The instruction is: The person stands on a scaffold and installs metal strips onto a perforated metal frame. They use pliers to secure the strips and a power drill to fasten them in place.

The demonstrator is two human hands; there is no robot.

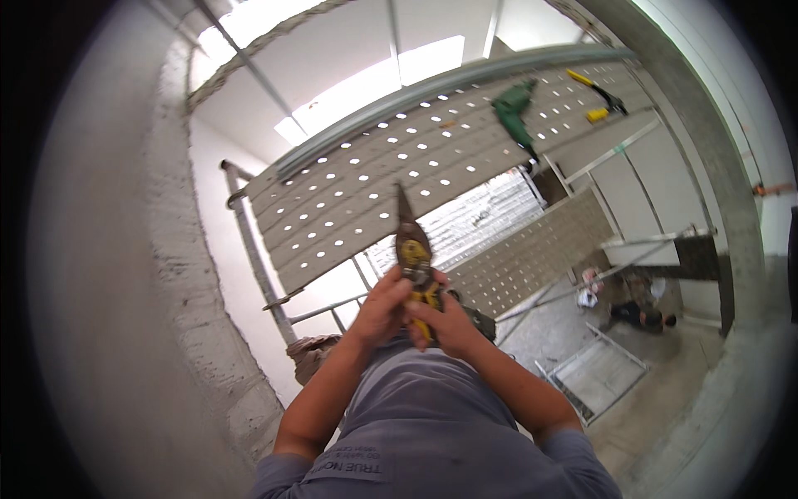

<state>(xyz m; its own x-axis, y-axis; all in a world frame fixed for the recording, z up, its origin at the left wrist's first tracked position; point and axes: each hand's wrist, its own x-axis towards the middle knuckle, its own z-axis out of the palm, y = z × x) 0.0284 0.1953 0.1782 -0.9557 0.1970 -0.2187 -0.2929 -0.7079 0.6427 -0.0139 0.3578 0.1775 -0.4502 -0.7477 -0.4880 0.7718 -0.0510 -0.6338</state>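
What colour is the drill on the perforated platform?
The drill is green, seen best in the head view.

Platform (320,198): grey metal scaffold deck, perf. w/ rows of small holes, light showing thru many.
Far edge: long grey metal profile (540,60), lying lengthwise approx. along whole edge.
Drill (512,104): green, R part of deck, black end of handle at near edge.
Hand tool (613,101): yellow/blk, far R, well apart fr. drill; exact type unclear.
Lower deck (532,259): also perf., below platform.
Floor (532,337): grey, w/ lt. rect. frame (618,346) on it.
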